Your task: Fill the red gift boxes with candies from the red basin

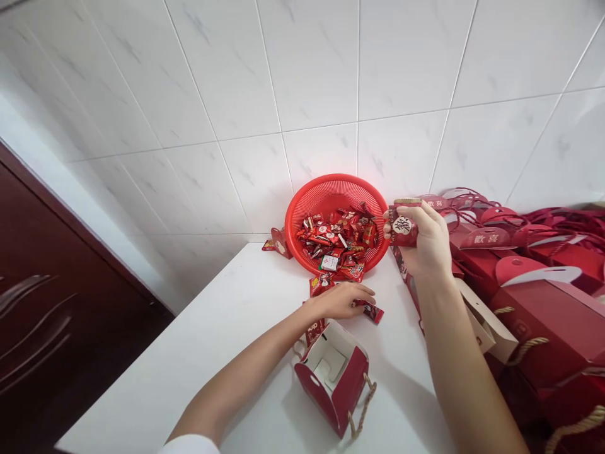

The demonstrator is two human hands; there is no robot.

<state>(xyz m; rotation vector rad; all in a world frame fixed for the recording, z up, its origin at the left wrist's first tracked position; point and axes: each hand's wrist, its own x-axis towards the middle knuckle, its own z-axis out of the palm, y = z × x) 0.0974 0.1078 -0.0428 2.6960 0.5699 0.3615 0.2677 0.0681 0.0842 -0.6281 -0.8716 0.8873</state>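
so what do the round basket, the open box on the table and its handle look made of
Basket: probably glossy plastic, going by its even red colour and moulded slots.
Open box: likely smooth coated card, red outside and pale inside, with thin folded walls.
Handle: twisted cord, perhaps jute or paper, tan and matte.

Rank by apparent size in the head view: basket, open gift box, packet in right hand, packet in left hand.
1. Red basket
2. Open gift box
3. Round-label packet, right hand
4. Slim packet, left hand; partly covered by fingers
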